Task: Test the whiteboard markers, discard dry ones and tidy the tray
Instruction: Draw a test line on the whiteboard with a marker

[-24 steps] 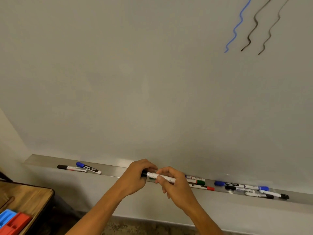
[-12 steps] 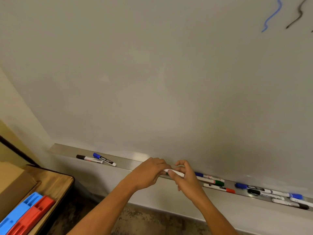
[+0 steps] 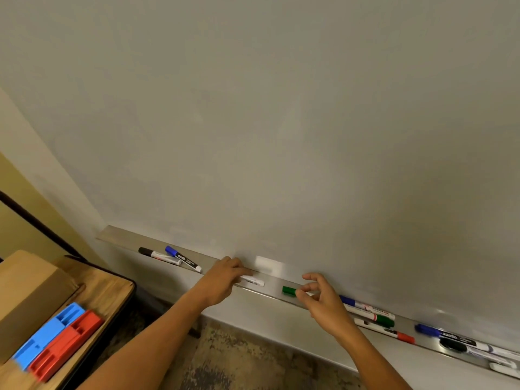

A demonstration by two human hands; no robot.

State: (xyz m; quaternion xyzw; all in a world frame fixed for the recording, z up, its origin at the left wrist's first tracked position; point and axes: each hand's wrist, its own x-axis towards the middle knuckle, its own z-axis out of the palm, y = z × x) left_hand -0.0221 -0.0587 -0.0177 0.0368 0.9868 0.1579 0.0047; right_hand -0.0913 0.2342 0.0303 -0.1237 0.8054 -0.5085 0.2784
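Dim, even indoor light; soft glare patch on the tray (image 3: 264, 267); motion blur at lower corners; wide-angle bending toward the edges.

Only the person's two forearms and hands show, coming into view from the bottom edge. Both arms are bare as far down as the picture reaches; no sleeve or cuff covers either forearm. The left hand (image 3: 225, 280) wears no glove, and no ring, watch or band shows on it or on its wrist. The right hand (image 3: 323, 302) is likewise ungloved, its fingers and wrist plain. The nails look short, though motion blur softens the finer detail of both hands.
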